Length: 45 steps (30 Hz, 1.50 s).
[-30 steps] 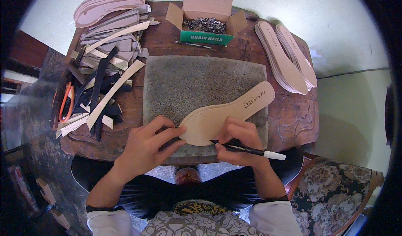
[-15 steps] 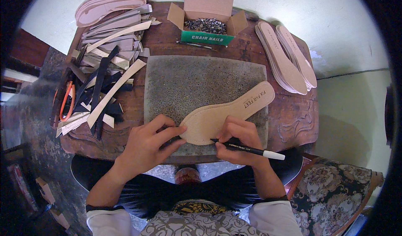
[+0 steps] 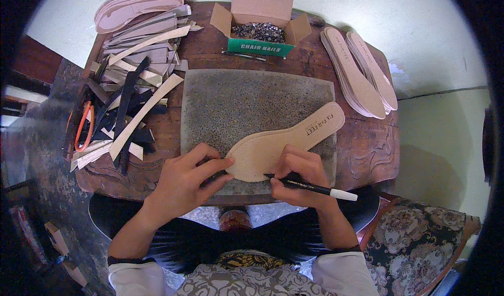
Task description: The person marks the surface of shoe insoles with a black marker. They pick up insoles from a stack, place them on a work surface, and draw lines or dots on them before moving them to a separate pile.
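Observation:
A tan insole (image 3: pixel 283 138) with a stitched border and printed heel lies slanted across a speckled grey stone slab (image 3: pixel 226 96), its toe toward me on the left. At the toe's left edge, my left hand (image 3: pixel 191 175) grips the insole between thumb and fingers. My right hand (image 3: pixel 302 178) is closed around a black marker pen (image 3: pixel 310 186) with a white end. The pen's tip meets the insole near its lower edge, and the knuckles rest by the insole's middle.
An open green carton of small nails (image 3: pixel 260 44) stands at the back. Stacked insoles (image 3: pixel 357 75) lie at the right. Leather offcuts (image 3: pixel 142 49), dark strips and an orange-handled tool (image 3: pixel 84 128) crowd the wooden table's (image 3: pixel 367 143) left side; pinkish sole pieces (image 3: pixel 142 4) lie behind.

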Tool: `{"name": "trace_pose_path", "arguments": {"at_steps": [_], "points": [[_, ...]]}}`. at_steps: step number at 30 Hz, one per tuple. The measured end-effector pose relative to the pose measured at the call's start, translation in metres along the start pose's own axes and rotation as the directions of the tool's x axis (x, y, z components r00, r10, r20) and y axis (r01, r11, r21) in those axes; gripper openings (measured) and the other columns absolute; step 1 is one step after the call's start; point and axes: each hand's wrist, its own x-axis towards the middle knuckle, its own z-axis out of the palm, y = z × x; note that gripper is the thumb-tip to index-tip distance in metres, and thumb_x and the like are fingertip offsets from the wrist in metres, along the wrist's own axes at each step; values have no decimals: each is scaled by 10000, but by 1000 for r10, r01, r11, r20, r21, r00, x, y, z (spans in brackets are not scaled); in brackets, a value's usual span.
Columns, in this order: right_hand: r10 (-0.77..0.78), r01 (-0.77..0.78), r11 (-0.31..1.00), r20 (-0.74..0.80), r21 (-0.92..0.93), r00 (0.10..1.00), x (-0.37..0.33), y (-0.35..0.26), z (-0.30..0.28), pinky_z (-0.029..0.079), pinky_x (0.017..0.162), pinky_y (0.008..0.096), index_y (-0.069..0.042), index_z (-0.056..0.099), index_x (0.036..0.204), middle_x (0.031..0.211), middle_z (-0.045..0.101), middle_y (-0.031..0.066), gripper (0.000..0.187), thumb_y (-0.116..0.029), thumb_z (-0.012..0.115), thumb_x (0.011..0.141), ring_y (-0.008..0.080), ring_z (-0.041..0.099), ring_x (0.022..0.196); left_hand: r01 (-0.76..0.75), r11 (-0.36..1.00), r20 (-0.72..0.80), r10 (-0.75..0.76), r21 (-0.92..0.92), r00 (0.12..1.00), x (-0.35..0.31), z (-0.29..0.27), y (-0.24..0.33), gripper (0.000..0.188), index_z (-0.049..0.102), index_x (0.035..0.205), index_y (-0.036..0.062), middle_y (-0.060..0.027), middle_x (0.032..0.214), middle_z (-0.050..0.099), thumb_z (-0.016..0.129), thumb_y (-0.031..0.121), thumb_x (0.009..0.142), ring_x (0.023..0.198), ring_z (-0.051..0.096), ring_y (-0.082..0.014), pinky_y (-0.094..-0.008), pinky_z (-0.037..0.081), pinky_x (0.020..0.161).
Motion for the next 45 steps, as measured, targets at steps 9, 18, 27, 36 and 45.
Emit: {"name": "trace_pose_path", "arguments": {"at_steps": [9,18,27,36,45], "points": [[-12,12,1000,-6,-16,1000,1,-1,0,484,568,316,-31,530,689,715,602,100,216,4,734,625,229,638,645,-9,1000,-3,9,4,1000,0,0,0,374,730,1133,108,-64,919,619,837,133,776,619,631,-171,-299,520,539],[3,-3,1000,0,-20,1000,0,-2,1,495,581,316,-30,540,695,713,600,101,208,0,736,631,229,642,648,26,1000,3,-26,-4,1000,0,0,2,352,739,1108,110,-62,917,625,840,137,772,651,640,-186,-309,520,560],[7,-7,1000,5,-25,1000,0,-2,1,481,571,309,-29,534,697,705,589,99,212,4,735,635,222,635,635,16,1000,3,-16,-2,1000,1,0,2,343,738,1109,106,-63,927,626,833,133,780,621,635,-168,-299,527,541],[-8,8,1000,-3,22,1000,1,-2,2,464,554,332,-36,535,710,721,570,97,214,-8,736,641,239,606,626,0,1000,-8,0,9,1000,1,0,1,337,737,1106,109,-63,925,628,832,140,784,620,635,-170,-300,526,543],[-30,30,1000,8,11,1000,1,-1,-1,475,567,321,-37,554,725,722,600,95,207,-1,741,642,234,619,632,11,1000,-3,-11,12,1000,0,0,1,352,738,1108,113,-72,916,627,838,135,771,690,649,-206,-319,526,575]]}}
